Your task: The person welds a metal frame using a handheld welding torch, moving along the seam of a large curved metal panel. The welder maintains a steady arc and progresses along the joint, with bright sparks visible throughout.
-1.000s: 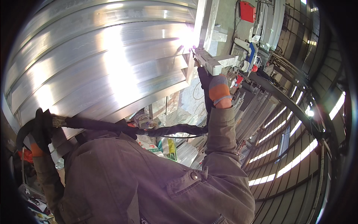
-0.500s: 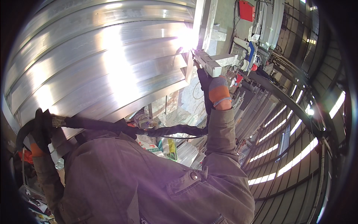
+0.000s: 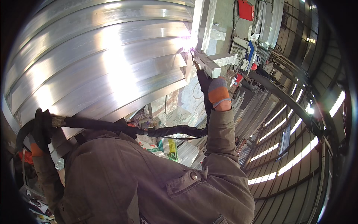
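Observation:
My right hand (image 3: 215, 89), in a grey, orange and black glove, is closed round a welding torch (image 3: 196, 65). A bright arc (image 3: 186, 44) burns at the torch tip, where the ribbed aluminium panel (image 3: 149, 48) meets an upright metal profile (image 3: 201, 22). Beside that hand, a short square metal tube (image 3: 207, 64) hides part of the torch. The black-sleeved torch cable (image 3: 175, 130) drops from the right hand and runs left across my front. At the panel's lower left corner, my left hand (image 3: 41, 130), in a dark glove with an orange cuff, is closed on the cable.
Plastic bags and packaging (image 3: 149, 143) lie below the panel edge. Long metal profiles (image 3: 242, 115) are stacked to the right. A blue and white machine (image 3: 248, 56) and a red box-like thing (image 3: 246, 10) stand beyond the right hand. A dark curved beam (image 3: 283, 97) crosses farther right.
The arc's glare has shrunk and dimmed, and the purple haze over my jacket has faded. Both hands stay nearly in place.

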{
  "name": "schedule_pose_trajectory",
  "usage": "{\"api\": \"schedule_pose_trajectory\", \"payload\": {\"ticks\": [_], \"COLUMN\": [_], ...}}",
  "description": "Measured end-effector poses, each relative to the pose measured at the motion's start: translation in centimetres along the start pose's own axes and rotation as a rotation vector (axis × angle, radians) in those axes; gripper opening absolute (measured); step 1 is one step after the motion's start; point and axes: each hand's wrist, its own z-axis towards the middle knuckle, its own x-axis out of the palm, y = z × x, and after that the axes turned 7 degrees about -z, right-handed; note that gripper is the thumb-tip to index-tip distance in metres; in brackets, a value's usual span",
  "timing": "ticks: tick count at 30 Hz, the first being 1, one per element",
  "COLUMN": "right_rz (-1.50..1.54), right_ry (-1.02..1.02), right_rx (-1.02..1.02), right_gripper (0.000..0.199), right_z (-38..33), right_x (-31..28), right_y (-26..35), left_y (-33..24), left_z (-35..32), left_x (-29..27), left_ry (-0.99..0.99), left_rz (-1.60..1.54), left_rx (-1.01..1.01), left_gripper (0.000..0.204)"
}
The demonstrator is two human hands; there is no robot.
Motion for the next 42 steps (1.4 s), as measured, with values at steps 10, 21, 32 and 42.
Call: {"api": "schedule_pose_trajectory", "payload": {"ticks": [10,21,32,42], "right_rz": [0.031,0.03,0.211,0.224], "right_ry": [-0.085,-0.027,-0.075,0.01], "right_rx": [-0.097,-0.089,-0.152,-0.101], "right_gripper": [0.055,0.047,0.041,0.041], "right_z": [0.1,-0.7,-1.0,0.6], "right_x": [1.0,0.6,0.7,0.1], "right_y": [-1.8,-1.8,-1.8,-0.6], "left_y": [-0.2,-0.4,-0.5,-0.3], "left_z": [0.1,0.1,0.0,0.1], "left_x": [0.1,0.3,0.1,-0.2], "left_ry": [0.017,0.036,0.047,0.034], "left_rz": [-0.003,-0.008,-0.03,-0.017], "left_rx": [0.011,0.014,-0.003,0.043], "left_gripper": [0.059,0.059,0.059,0.059]}}
